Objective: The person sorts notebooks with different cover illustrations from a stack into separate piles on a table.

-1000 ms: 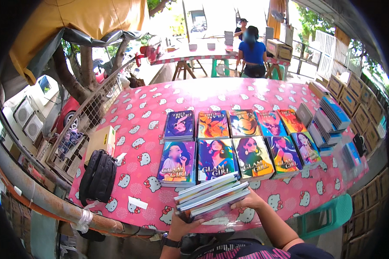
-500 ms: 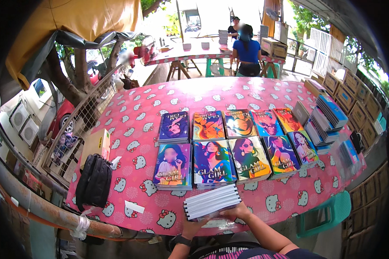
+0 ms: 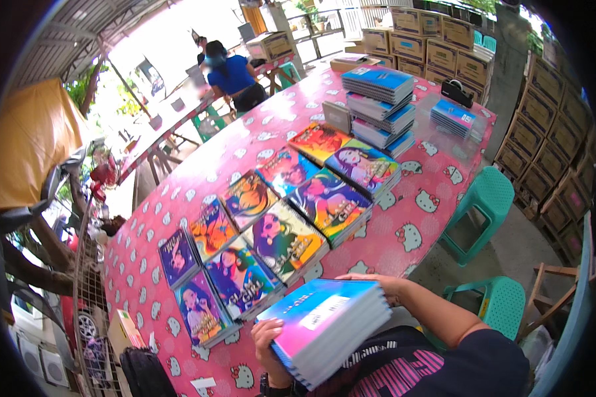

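Gripping a stack of books (image 3: 328,327) from both ends, the left hand (image 3: 266,341) curls around its near-left corner. The right hand (image 3: 377,283) presses flat along the far edge. The stack hangs just off the near edge of the pink bench (image 3: 417,212), its long axis running left to right.

A: Where does the view look from?

B: From the wearer's head, down and forward, tilted so the pink table (image 3: 404,192) runs slantwise from lower left to upper right. The fisheye bends edges near the rim.

A: How near is it?

B: Close. The stack of books (image 3: 328,324) sits right under the lens at the near edge, with the wearer's torso at the bottom. The far end, with the cardboard boxes (image 3: 437,40) and a person in blue (image 3: 235,76), looks small.

A: A second view?

B: None; one camera only.
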Demonstrator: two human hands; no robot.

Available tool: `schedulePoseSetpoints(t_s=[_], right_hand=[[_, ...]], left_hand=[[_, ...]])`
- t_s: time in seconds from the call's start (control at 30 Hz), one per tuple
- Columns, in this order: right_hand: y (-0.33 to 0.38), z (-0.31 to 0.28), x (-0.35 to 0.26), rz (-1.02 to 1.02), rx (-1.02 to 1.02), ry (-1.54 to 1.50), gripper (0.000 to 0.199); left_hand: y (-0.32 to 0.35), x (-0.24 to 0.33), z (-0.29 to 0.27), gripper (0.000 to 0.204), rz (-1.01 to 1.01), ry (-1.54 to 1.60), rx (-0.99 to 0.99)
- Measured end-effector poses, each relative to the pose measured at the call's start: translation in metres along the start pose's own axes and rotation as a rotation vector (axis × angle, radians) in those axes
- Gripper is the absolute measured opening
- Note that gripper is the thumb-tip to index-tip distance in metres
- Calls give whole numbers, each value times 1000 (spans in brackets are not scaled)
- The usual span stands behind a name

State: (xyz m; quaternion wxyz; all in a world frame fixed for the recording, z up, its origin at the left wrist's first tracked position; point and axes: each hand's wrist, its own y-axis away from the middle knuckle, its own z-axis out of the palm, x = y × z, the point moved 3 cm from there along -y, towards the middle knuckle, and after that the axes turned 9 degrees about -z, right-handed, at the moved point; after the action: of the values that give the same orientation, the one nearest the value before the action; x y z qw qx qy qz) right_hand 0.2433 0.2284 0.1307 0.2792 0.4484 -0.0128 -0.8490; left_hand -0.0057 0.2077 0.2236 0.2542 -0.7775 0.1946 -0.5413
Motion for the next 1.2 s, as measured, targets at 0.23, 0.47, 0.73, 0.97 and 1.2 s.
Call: schedulePoseSetpoints(t_s=[0.23,0.47,0.73,0.97,1.2], right_hand=[[75,-74,-89,-119,167,-426,63],[112,-131,-267,-863,267,-172,75],[43,-203,-479,-1631,630,488,89],[-3,-350,-571,-991,627,682,76],[-25,-376,-527,-800,637,715,82]], left_hand=[[-69,45,149,27,472,-77,-526],[-169,50,314,76,55,207,56],[-349,43,439,32,-517,1111,-411],[-457,-7,491,29,-774,880,-524],[-439,-49,496,50,-914,560,-563]])
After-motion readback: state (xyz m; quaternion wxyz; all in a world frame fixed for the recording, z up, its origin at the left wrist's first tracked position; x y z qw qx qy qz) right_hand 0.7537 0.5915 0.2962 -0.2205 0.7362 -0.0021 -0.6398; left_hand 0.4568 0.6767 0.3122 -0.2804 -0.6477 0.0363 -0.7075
